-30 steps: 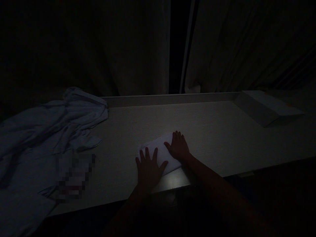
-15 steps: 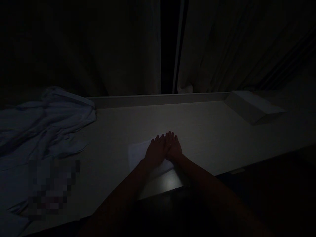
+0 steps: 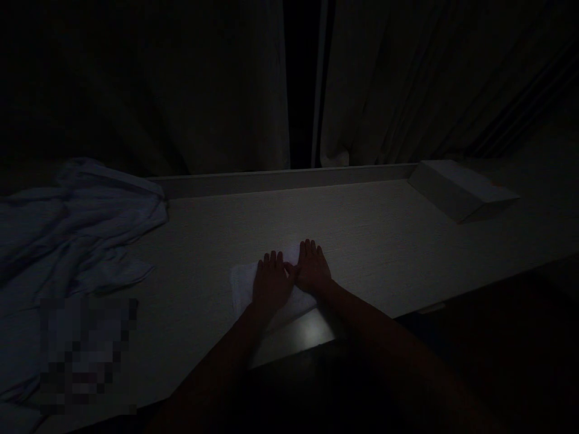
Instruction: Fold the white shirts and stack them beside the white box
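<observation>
Both forearms slant in from the near side and converge, the left (image 3: 226,346) reaching up and rightward, the right (image 3: 362,313) up and leftward. The left hand (image 3: 272,284) lies palm down, its fingers pointing away from the person and held fairly close, its thumb stretched out toward the other hand. The right hand (image 3: 313,269) is also palm down, fingers nearly together and aimed toward the far side; the two hands meet at the thumbs. Neither grip is closed — both are spread flat, pressing from above with nothing clasped between fingers and palm.

Under them is the cloth (image 3: 242,284), pale, thin and folded into a flat, roughly four-sided piece. Its left edge runs fairly straight; its surface looks smooth, though the dim light hides finer detail. It rests on the bench (image 3: 371,235), near the front edge, with a bright patch of light just beside its near side.

The cloth sticks out left of the left hand, shows in the gap above the thumbs and again below both palms. The right hand covers its right end — how far it runs beneath cannot be told.

A rumpled heap (image 3: 99,217) of pale fabric lies at the bench's left end, well apart; a block (image 3: 465,187) sits far right.
</observation>
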Demonstrator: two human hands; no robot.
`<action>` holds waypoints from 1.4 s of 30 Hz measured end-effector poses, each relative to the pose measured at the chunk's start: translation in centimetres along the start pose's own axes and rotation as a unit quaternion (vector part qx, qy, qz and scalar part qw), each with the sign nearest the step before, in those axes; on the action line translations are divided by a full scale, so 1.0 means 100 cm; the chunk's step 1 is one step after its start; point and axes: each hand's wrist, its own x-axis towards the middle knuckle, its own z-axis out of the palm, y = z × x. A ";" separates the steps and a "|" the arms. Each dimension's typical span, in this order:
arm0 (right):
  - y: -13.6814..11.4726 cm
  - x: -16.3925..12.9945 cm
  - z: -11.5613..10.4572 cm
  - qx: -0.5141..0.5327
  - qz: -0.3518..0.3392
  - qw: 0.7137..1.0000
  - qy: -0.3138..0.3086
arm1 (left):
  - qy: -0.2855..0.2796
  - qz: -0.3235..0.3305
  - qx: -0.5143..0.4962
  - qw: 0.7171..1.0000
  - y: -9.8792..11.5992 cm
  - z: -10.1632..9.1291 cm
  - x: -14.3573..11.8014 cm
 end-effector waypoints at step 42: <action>-0.034 -0.033 -0.011 0.007 -0.048 0.999 0.018 | 0.034 -0.092 0.050 0.994 -0.036 -0.015 -0.067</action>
